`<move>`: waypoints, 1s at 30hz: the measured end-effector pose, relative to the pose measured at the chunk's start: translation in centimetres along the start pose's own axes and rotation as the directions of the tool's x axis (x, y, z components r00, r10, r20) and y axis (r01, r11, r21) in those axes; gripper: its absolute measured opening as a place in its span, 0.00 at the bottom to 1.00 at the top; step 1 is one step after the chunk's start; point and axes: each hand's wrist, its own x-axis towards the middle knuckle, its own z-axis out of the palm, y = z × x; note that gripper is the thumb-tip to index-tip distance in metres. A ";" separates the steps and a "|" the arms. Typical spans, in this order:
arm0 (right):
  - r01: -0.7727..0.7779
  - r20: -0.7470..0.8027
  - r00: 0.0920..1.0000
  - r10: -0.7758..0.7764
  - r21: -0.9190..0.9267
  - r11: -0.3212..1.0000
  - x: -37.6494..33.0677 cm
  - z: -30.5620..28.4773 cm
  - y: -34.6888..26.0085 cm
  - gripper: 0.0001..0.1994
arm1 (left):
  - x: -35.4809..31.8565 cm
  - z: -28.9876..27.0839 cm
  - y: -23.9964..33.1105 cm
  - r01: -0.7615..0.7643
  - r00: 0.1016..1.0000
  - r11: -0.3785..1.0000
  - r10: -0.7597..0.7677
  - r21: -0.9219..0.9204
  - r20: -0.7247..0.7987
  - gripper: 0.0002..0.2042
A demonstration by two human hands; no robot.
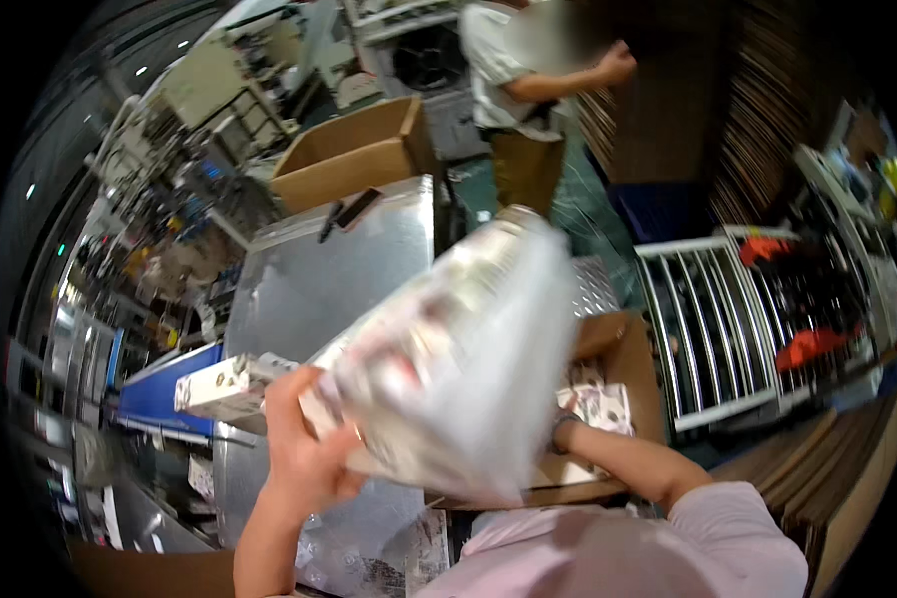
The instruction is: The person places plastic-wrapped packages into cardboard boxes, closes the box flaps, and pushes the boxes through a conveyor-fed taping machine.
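Note:
My left hand [304,444] grips the near left end of a large pack [419,349], white with a pinkish, dark-flecked pattern and partly covered in clear plastic. Motion blurs the pack, which is tilted and held up close in the middle of the view. My right forearm reaches into an open cardboard box [648,374]. There my right hand [566,407] is mostly hidden behind the raised pack, so its fingers cannot be made out. Beside it in the box lie white patterned cartons [603,407].
A metal table [319,269] bears a dark flat object [359,207]. Behind stands another cardboard box [344,174]. A white carton [219,389] lies by a blue conveyor [159,394]. Rollers [708,329] and flat cardboard [827,473] are right. A co-worker [518,110] stands at the back.

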 end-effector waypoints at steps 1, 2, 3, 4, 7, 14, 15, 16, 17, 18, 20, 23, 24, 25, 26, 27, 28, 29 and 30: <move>0.032 -0.010 0.999 -0.032 0.011 0.999 0.2 0.6 -0.4 0.55 | 0.2 0.9 0.8 -0.061 0.998 0.996 0.062 -0.068 0.026 0.22; 0.040 -0.033 0.999 -0.039 0.028 0.999 0.7 1.0 -0.4 0.55 | 0.6 2.3 1.4 -0.134 0.990 0.979 0.141 -0.153 0.033 0.20; 0.071 -0.040 0.997 -0.070 0.041 0.997 1.4 1.8 -0.8 0.55 | 0.5 3.8 2.0 -0.182 0.979 0.956 0.198 -0.231 0.046 0.18; 0.090 -0.050 0.995 -0.087 0.058 0.994 2.2 2.4 -1.1 0.55 | 1.2 6.0 2.6 -0.187 0.968 0.948 0.223 -0.258 0.118 0.20; 0.075 -0.090 0.994 -0.064 0.127 0.989 2.8 5.3 1.2 0.54 | 3.9 16.4 4.1 -0.256 0.907 0.918 0.337 -0.303 0.253 0.29; 0.081 -0.078 0.994 -0.075 0.080 0.993 0.4 3.6 1.0 0.49 | -3.1 34.8 1.8 0.037 0.756 0.994 0.038 -0.100 0.654 0.22; 0.112 -0.040 0.993 -0.110 0.067 0.991 0.8 3.2 1.2 0.47 | -3.3 34.5 1.3 0.069 0.720 0.992 0.021 -0.102 0.694 0.21; 0.128 -0.030 0.992 -0.126 0.078 0.989 1.7 2.9 0.5 0.45 | -3.4 33.3 -0.8 0.275 0.658 0.899 0.082 -0.341 0.748 0.20; 0.137 0.013 0.990 -0.139 0.083 0.987 2.5 2.6 0.9 0.43 | -2.2 30.8 -0.9 0.405 0.584 0.853 0.036 -0.329 0.811 0.18; 0.207 -0.114 0.976 -0.187 0.201 0.957 2.3 1.3 0.6 0.39 | -2.3 27.2 -1.5 0.412 0.694 0.850 -0.060 -0.327 0.717 0.17; 0.390 -0.325 0.894 -0.309 0.226 0.893 5.3 3.1 1.2 0.26 | -4.2 20.4 -2.3 0.415 0.876 0.854 -0.282 -0.313 0.392 0.15; 0.528 -0.298 0.832 -0.469 0.161 0.834 5.6 2.4 3.6 0.20 | -9.0 14.1 -2.5 0.522 0.813 0.764 -0.580 -0.378 -0.049 0.11; 0.542 -0.147 0.840 -0.523 0.174 0.822 5.1 1.4 3.9 0.23 | -11.8 13.2 -2.7 0.633 0.721 0.695 -0.690 -0.340 -0.069 0.11; 0.524 -0.225 0.851 -0.474 0.319 0.790 5.9 3.1 6.7 0.27 | -13.9 12.7 -3.2 0.691 0.650 0.635 -0.755 -0.344 -0.088 0.10; 0.478 -0.133 0.879 -0.459 0.263 0.838 6.3 3.1 7.3 0.28 | -17.6 12.7 -3.3 0.754 0.548 0.565 -0.822 -0.333 -0.153 0.10; 0.413 -0.057 0.910 -0.411 0.211 0.886 5.3 1.5 6.3 0.29 | -21.9 12.3 -3.3 0.834 0.461 0.490 -0.872 -0.255 -0.166 0.10; 0.450 0.023 0.885 -0.465 0.208 0.868 5.0 -1.1 5.4 0.29 | -26.2 11.7 -2.7 0.904 0.332 0.364 -0.928 -0.223 -0.169 0.11; 0.471 0.091 0.864 -0.495 0.199 0.859 2.9 -7.3 2.1 0.30 | -28.9 10.4 -3.4 0.953 0.209 0.251 -0.950 -0.167 -0.233 0.10; 0.573 -0.032 0.797 -0.603 0.356 0.738 1.1 -11.4 -1.5 0.30 | -32.7 10.0 -2.9 0.989 0.085 0.114 -0.959 -0.095 -0.269 0.11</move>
